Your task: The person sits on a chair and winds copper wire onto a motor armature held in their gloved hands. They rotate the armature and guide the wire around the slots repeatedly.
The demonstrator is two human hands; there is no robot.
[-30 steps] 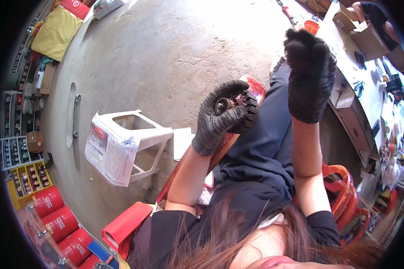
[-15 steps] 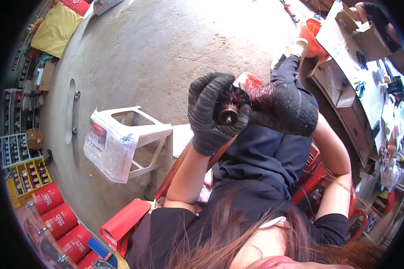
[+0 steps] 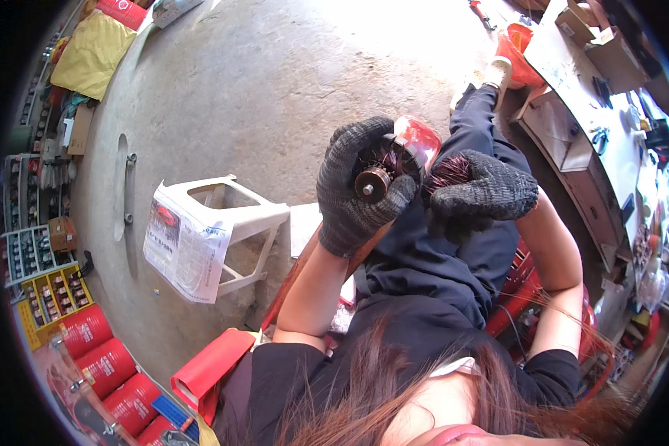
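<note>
Shifted down and rightward since the earlier frame: the seated person's right hand [image 3: 494,186], dark-grey knit glove, closed around a dark-red bundle of fine strands [image 3: 451,171], right of centre. At centre, the similarly gloved left hand [image 3: 337,197] clasps a dark metal rotor with a copper-coloured collar [image 3: 372,184]. Strands could snag if brushed against its rim; a slack grasp could drop it. More of the red-and-clear cylinder [image 3: 418,136] now shows above.
</note>
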